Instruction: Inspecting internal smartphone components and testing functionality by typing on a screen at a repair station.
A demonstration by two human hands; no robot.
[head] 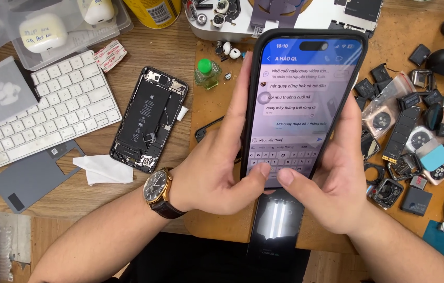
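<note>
Both hands hold a lit smartphone in a black case [303, 99] above the wooden worktop [127, 57].

Head view: the left hand [216, 167] and the right hand [332, 183] wrap their fingers around the phone's edges, both thumbs pressing its on-screen keyboard; an opened black phone body [148, 118] lies left, beside a white keyboard [49, 110].

Both forearms come in from the near edge and angle toward the middle. The left hand [214, 170] and right hand [332, 181] sit side by side, fingers [243, 99] curled up around the far side, both thumbs bent inward, tips nearly meeting. Left wrist wears a watch.
</note>
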